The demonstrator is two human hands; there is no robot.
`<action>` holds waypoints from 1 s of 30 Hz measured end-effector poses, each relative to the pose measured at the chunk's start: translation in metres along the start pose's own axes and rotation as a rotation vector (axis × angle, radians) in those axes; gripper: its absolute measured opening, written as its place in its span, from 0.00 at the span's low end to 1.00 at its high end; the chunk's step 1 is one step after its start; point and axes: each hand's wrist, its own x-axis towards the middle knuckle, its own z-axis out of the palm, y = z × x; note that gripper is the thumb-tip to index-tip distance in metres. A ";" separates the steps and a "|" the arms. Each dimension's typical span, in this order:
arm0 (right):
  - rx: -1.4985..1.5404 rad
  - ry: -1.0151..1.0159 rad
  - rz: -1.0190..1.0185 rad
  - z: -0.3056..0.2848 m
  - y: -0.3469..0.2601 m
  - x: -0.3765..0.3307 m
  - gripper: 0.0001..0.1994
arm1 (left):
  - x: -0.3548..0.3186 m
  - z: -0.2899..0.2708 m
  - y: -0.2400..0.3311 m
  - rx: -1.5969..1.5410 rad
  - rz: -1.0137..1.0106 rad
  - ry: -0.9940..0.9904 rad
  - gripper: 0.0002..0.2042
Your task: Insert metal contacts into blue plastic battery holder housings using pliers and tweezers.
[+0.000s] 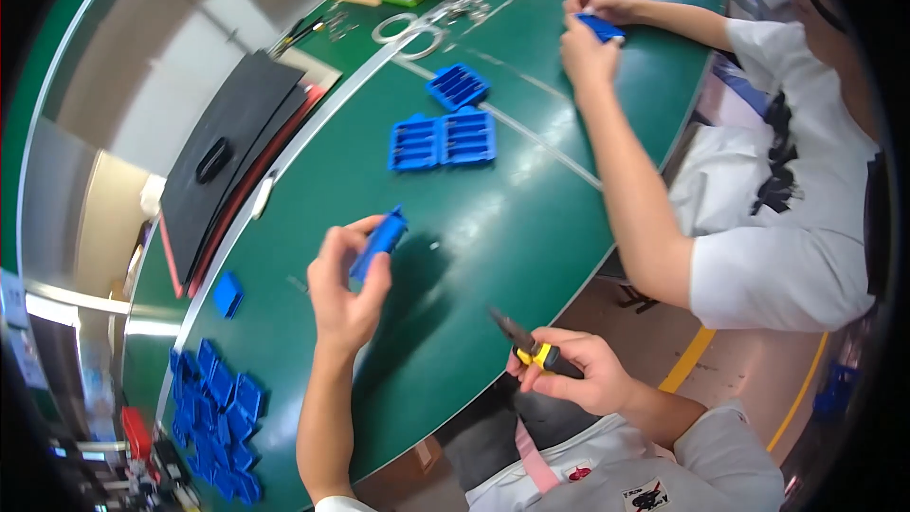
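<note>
Now we hold a blue part (379,242) up in our left hand (346,289), fingers pinched tight on it, just above the green table (474,256). Our right hand (578,370) is wrapped shut around pliers (531,346) with a yellow and black grip, near the table's edge. Their tip points toward the part but is well apart from it. Farther up the table lie blue trays (443,140). A pile of blue parts (218,417) sits at the table's left end. We think the part could slip and drop, because only our fingertips pinch it. The sharp tip could poke our left hand if we rush.
</note>
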 end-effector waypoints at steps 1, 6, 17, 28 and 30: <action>0.038 0.011 0.021 0.008 0.000 0.007 0.04 | -0.012 -0.012 0.001 -0.065 -0.055 0.136 0.11; 0.116 -0.090 0.044 0.053 0.008 0.047 0.05 | -0.068 -0.061 0.012 0.110 -0.177 0.384 0.20; -0.113 -0.245 -0.002 0.118 0.032 0.085 0.05 | -0.104 -0.090 0.006 0.306 0.197 0.450 0.14; -0.105 -0.232 -0.031 0.119 0.036 0.087 0.05 | -0.105 -0.084 0.000 0.231 0.153 0.427 0.16; -0.128 -0.237 -0.005 0.119 0.032 0.087 0.04 | -0.105 -0.084 0.000 0.242 0.154 0.425 0.16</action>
